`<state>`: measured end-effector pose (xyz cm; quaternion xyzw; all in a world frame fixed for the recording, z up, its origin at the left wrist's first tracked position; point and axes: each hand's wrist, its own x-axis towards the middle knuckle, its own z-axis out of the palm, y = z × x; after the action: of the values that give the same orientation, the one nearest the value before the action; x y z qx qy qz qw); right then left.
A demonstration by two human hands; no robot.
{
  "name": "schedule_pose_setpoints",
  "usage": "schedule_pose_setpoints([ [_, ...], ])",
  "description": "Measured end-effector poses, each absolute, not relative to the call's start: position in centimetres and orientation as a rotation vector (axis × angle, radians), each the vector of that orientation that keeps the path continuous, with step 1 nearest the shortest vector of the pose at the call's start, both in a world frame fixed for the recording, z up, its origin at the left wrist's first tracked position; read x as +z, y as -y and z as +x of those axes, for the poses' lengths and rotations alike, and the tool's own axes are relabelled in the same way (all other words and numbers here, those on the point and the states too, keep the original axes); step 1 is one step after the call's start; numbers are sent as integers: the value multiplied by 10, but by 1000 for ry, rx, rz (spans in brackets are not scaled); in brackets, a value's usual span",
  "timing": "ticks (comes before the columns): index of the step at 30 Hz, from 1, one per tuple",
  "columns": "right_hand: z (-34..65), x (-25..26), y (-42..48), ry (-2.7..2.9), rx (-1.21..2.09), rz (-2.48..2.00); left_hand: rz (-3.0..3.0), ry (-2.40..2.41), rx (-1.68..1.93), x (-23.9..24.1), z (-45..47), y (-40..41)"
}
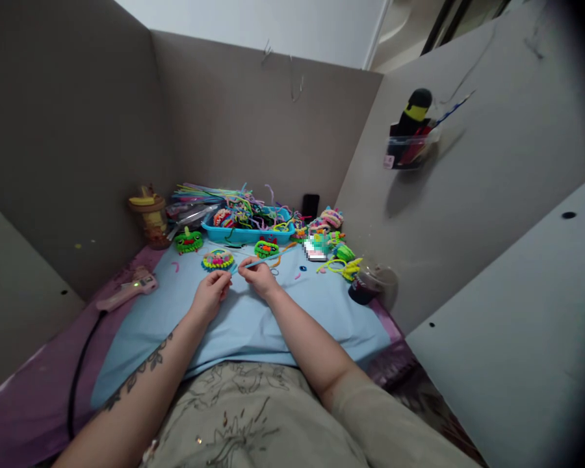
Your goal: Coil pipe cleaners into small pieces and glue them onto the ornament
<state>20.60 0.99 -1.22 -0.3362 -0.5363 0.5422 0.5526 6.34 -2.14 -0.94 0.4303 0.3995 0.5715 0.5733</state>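
Both my hands meet over a light blue cloth (253, 318) near the middle of the desk. My left hand (212, 290) and my right hand (257, 273) each pinch an end of a thin blue pipe cleaner (263, 260) that runs up to the right. Just beyond my fingers lie small fuzzy pipe-cleaner figures: a round yellow and pink one (218, 260), a green one (266, 248) and another green one (188, 241).
A blue tray (246, 233) full of coloured pipe cleaners stands at the back. A pink glue gun (129, 290) with a black cord lies at left, a lidded jar (151, 221) behind it. A dark cup (365, 286) sits at right. Grey partition walls close in the desk.
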Motion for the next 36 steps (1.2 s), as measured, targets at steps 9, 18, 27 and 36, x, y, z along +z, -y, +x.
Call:
schedule_pose_setpoints([
  [9,207,-13,-8,1321,1184,-834,964,-915,1411,-6,63,21],
  [18,200,-3,7,1476,1059,-851,931,-923,1478,-6,61,19],
  [27,200,-3,7,1463,1021,-861,987,-869,1393,-3,63,23],
  [36,199,-7,3,1473,1124,-861,976,-850,1379,-1,64,24],
])
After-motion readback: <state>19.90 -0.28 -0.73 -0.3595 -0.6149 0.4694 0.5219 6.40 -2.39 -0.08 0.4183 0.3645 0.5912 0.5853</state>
